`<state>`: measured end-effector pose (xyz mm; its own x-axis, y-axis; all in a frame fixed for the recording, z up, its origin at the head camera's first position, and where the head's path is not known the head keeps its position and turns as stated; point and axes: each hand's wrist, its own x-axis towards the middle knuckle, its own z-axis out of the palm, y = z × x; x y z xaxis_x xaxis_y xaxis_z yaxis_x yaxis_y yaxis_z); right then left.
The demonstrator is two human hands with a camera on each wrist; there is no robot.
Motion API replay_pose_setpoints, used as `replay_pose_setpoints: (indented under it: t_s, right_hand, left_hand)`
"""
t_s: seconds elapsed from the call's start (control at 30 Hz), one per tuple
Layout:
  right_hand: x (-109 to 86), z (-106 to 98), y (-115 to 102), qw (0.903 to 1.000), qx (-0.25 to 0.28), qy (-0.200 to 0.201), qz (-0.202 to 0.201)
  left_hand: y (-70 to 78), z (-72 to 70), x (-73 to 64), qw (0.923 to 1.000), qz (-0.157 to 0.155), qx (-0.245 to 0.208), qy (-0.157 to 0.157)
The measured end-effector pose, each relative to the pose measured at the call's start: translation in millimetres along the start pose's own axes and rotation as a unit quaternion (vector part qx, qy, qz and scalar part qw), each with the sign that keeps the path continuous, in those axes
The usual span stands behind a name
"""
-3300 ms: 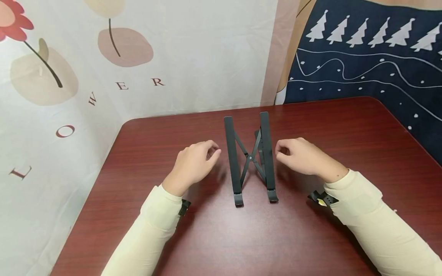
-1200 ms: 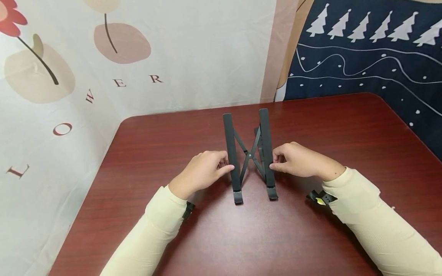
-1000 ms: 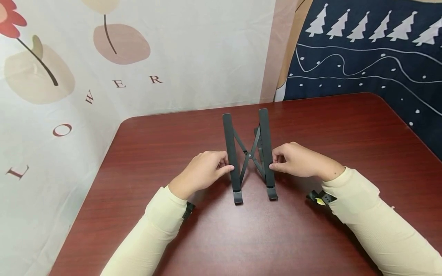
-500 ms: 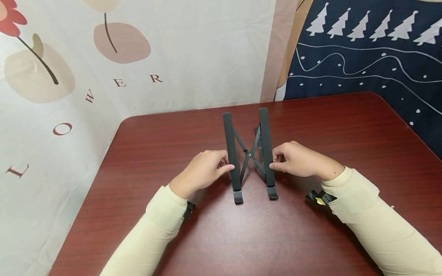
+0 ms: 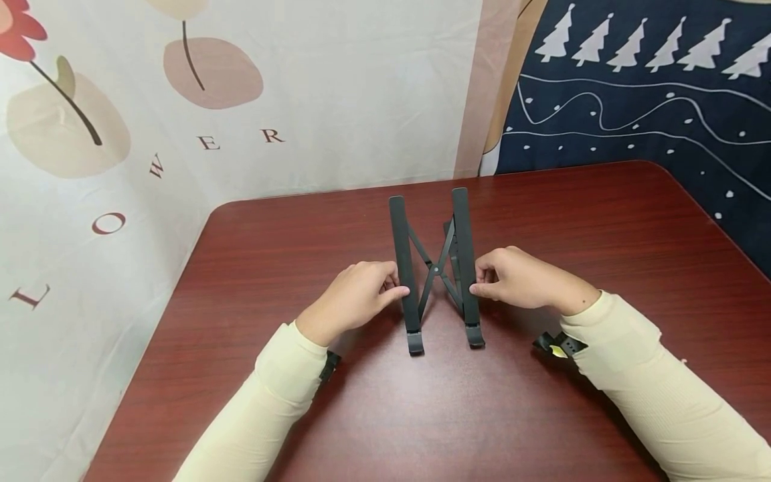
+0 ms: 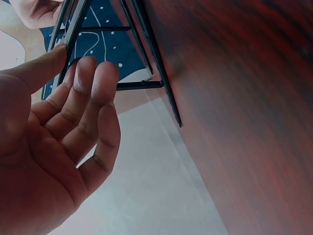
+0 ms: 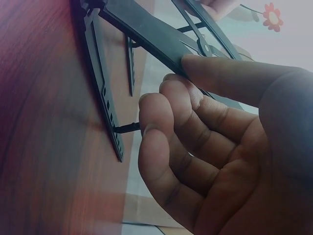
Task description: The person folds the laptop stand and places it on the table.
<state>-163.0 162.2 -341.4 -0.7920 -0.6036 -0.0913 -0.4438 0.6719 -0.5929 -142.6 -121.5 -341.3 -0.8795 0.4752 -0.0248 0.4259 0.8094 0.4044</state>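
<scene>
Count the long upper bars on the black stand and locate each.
2: the left bar, pinched by the left hand, and the right bar, pinched by the right hand. No others appear hidden.

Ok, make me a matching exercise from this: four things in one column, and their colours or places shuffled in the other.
1. stand
2. table
3. left hand
4. sleeves

A. cream
B. touching the stand's left side
C. black, crossed in the middle
D. reddish brown

Pairs: 1-C, 2-D, 3-B, 4-A
</scene>
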Motion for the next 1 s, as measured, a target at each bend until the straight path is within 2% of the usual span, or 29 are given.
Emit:
replay_pose_setpoints:
  t_s: [1.0]
  right_hand:
    - [0.0, 0.9, -1.9, 1.0, 0.007, -0.005, -0.003]
  left_hand:
    - [0.7, 1.8, 1.2, 1.0, 0.007, -0.004, 0.003]
